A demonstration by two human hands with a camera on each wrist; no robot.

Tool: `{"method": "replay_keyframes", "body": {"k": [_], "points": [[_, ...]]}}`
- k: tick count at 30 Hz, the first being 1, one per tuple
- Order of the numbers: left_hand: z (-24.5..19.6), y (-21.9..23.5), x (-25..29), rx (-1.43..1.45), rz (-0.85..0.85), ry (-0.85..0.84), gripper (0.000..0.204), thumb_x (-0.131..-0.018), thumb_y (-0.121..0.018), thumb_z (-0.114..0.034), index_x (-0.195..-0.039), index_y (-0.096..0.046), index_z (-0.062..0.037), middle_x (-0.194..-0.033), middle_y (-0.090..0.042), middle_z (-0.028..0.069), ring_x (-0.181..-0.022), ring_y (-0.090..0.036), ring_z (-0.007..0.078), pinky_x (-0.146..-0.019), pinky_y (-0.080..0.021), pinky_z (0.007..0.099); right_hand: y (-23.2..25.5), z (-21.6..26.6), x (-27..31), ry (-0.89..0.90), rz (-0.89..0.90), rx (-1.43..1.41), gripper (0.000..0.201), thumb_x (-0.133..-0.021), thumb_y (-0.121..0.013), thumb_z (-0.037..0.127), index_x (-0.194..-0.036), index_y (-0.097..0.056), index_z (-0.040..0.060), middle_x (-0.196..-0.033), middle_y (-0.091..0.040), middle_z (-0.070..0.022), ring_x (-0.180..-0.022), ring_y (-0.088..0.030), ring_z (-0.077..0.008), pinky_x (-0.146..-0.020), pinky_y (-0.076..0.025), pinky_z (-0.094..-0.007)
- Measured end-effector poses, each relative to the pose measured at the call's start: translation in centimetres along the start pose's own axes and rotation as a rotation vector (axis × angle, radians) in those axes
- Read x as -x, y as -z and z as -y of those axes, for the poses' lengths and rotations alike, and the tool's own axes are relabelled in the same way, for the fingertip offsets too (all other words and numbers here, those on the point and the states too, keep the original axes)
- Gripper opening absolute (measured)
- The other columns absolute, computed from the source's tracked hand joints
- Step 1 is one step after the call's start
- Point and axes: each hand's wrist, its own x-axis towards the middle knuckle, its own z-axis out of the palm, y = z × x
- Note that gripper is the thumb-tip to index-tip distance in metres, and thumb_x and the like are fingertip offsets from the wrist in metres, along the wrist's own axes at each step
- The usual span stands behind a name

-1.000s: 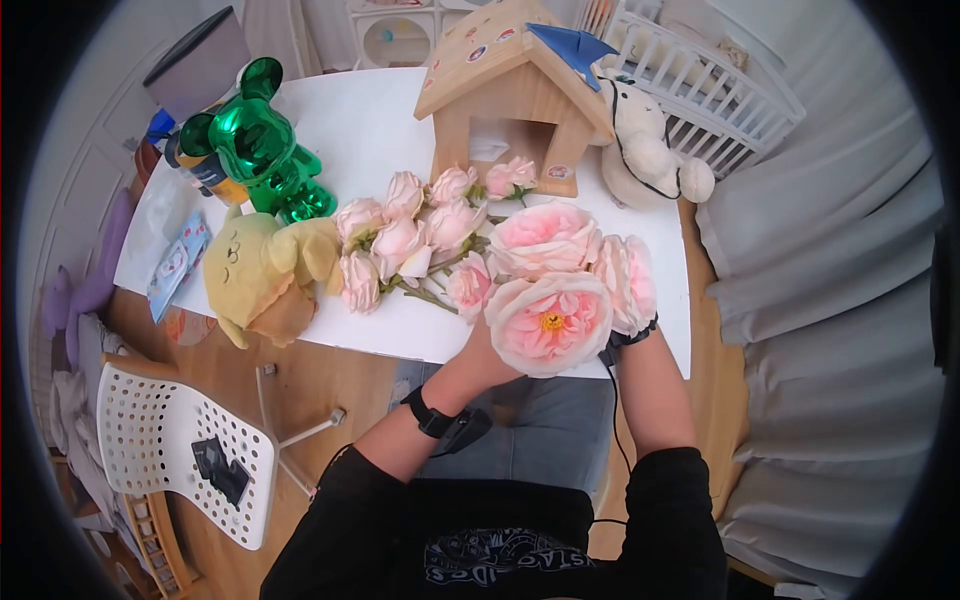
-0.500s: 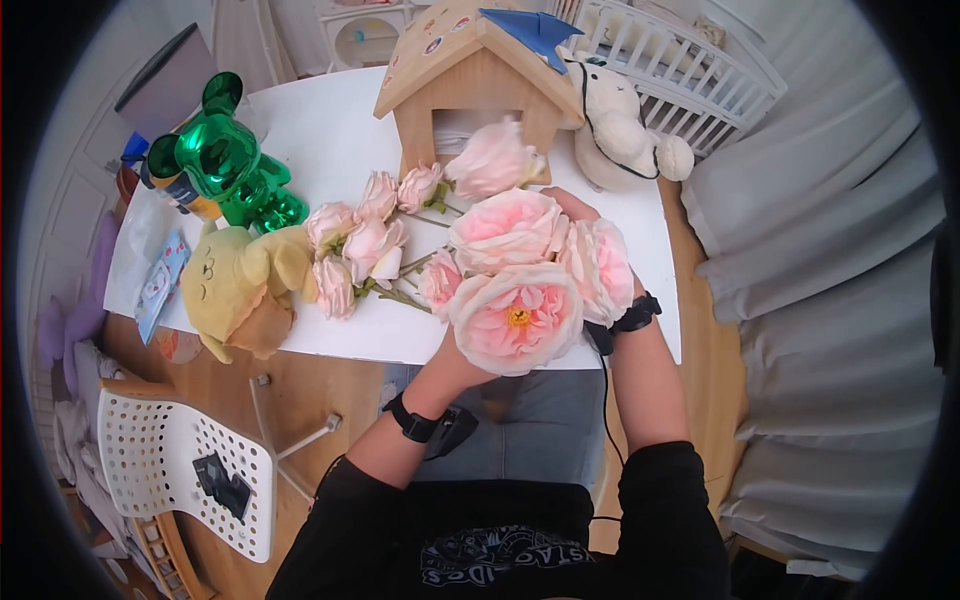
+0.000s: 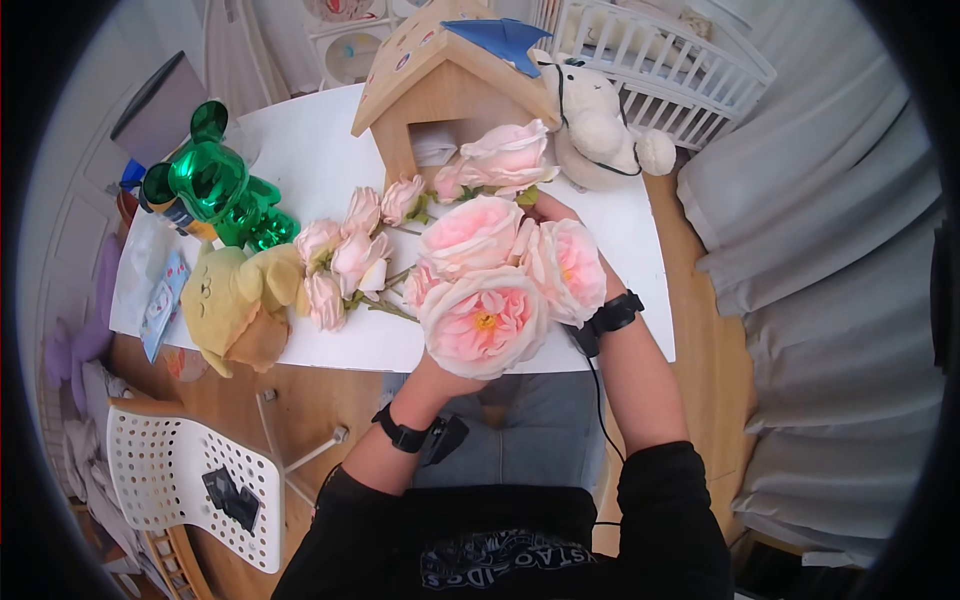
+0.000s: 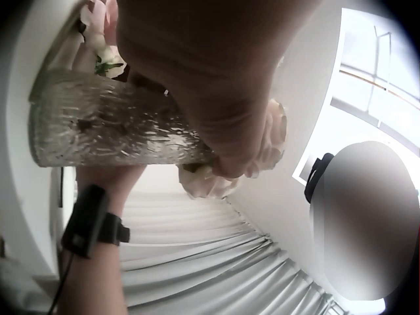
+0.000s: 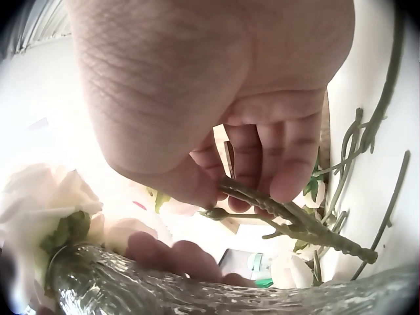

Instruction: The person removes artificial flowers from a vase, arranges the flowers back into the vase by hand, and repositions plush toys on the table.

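Observation:
My left hand (image 4: 197, 72) grips a clear textured glass vase (image 4: 118, 125), its fingers (image 5: 187, 259) curled round the side near the mouth. Large pale pink flowers (image 3: 485, 320) stand in the vase and hide most of that hand in the head view. Beyond them, my right hand (image 5: 223, 85) pinches the green stem (image 5: 305, 228) of a pink rose between thumb and fingers. That rose's bloom (image 3: 507, 155) is raised in front of the wooden house. Other pink roses (image 3: 360, 260) lie on the white table to the left of the vase.
A wooden house (image 3: 455, 90) stands at the table's back, beside a white plush toy (image 3: 595, 115). On the left are a shiny green bear figure (image 3: 215, 180), a yellow plush toy (image 3: 235, 310) and a blue packet (image 3: 165, 310). A white perforated chair (image 3: 160, 470) stands front left.
My right hand has come forward from behind the large flowers, and a rose has been lifted off the table in it. The head view has shifted; my left hand still holds the vase.

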Motion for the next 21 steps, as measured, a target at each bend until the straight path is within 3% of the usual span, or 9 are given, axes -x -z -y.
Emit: {"method": "replay_keyframes", "body": {"k": [4,7,10,12,13,16,18,19,21], "points": [[-2.4,0.8,-1.4,-0.166,0.011,-0.028,0.048,-0.090,-0.079,-0.011,-0.137,-0.070,-0.0139,-0.144,-0.067,0.0102,-0.136,-0.063,0.0323,-0.119,-0.047,0.0470,-0.3,0.5,0.2,0.049,0.062,0.139,0.041,-0.105,-0.064,0.008,-0.145,-0.063,0.0050,-0.138,-0.069,-0.0061,-0.122,-0.065,-0.0138,-0.107,-0.053,-0.0329],[-2.7,-0.1,-2.4,-0.262,-0.082,-0.060,0.046,-0.087,-0.082,-0.008,-0.132,-0.073,-0.0146,-0.140,-0.069,0.0096,-0.131,-0.066,0.0318,-0.116,-0.051,0.0472,-1.0,1.0,0.3,0.121,0.013,0.101,0.038,-0.105,-0.066,0.010,-0.143,-0.065,0.0043,-0.135,-0.071,-0.0055,-0.121,-0.065,-0.0124,-0.106,-0.053,-0.0322],[-4.3,-0.4,-3.6,-0.365,-0.218,-0.197,0.042,-0.090,-0.084,-0.009,-0.130,-0.073,-0.0104,-0.135,-0.071,0.0099,-0.126,-0.067,0.0292,-0.110,-0.054,0.0435,-0.7,1.7,0.6,0.055,0.011,0.079,0.036,-0.105,-0.066,0.012,-0.140,-0.066,0.0033,-0.136,-0.071,-0.0069,-0.121,-0.065,-0.0124,-0.106,-0.053,-0.0329],[-6.1,0.1,-4.3,-0.035,-0.221,0.106,0.036,-0.094,-0.083,-0.010,-0.128,-0.071,-0.0059,-0.128,-0.073,0.0086,-0.118,-0.068,0.0244,-0.103,-0.055,0.0379,-1.0,2.4,1.0,0.074,-0.004,0.073,0.034,-0.105,-0.067,0.013,-0.138,-0.067,0.0028,-0.135,-0.071,-0.0075,-0.119,-0.067,-0.0138,-0.106,-0.054,-0.0342],[-6.1,0.0,-4.4,-0.036,-0.219,0.105,0.036,-0.094,-0.083,-0.010,-0.128,-0.071,-0.0059,-0.128,-0.073,0.0086,-0.118,-0.068,0.0244,-0.103,-0.055,0.0379,-0.7,2.3,1.0,0.077,-0.005,0.072,0.034,-0.105,-0.067,0.013,-0.138,-0.067,0.0028,-0.135,-0.071,-0.0075,-0.119,-0.067,-0.0138,-0.106,-0.054,-0.0342],[-6.5,-0.3,-5.1,0.078,-0.288,0.214,0.032,-0.097,-0.082,-0.011,-0.126,-0.070,-0.0028,-0.122,-0.072,0.0058,-0.111,-0.067,0.0189,-0.098,-0.054,0.0348,0.2,1.1,0.8,0.310,-0.020,0.395,0.032,-0.104,-0.069,0.012,-0.135,-0.068,0.0034,-0.133,-0.071,-0.0072,-0.118,-0.068,-0.0145,-0.105,-0.054,-0.0342],[-7.1,-0.5,-6.0,0.277,-0.434,0.329,0.029,-0.098,-0.081,-0.011,-0.124,-0.070,-0.0029,-0.119,-0.071,0.0030,-0.108,-0.066,0.0152,-0.096,-0.054,0.0336,-0.3,1.4,0.6,0.363,-0.245,0.172,0.030,-0.105,-0.069,0.010,-0.133,-0.066,0.0016,-0.126,-0.072,-0.0080,-0.115,-0.071,-0.0193,-0.101,-0.057,-0.0380],[-7.6,-0.4,-6.2,0.279,-0.436,0.320,0.029,-0.098,-0.081,-0.011,-0.124,-0.070,-0.0029,-0.119,-0.071,0.0030,-0.108,-0.066,0.0152,-0.096,-0.054,0.0336,0.1,1.9,1.3,0.370,-0.244,0.177,0.030,-0.105,-0.069,0.010,-0.133,-0.066,0.0016,-0.126,-0.072,-0.0080,-0.115,-0.071,-0.0193,-0.101,-0.057,-0.0380],[-8.6,-0.1,-6.6,0.403,-0.470,0.420,0.027,-0.097,-0.082,-0.011,-0.120,-0.072,-0.0031,-0.113,-0.076,0.0071,-0.106,-0.071,0.0188,-0.092,-0.056,0.0360,-0.1,4.9,4.6,0.600,-0.485,0.018,0.027,-0.107,-0.065,0.007,-0.133,-0.061,0.0004,-0.118,-0.071,-0.0105,-0.113,-0.072,-0.0257,-0.094,-0.060,-0.0416]]}}
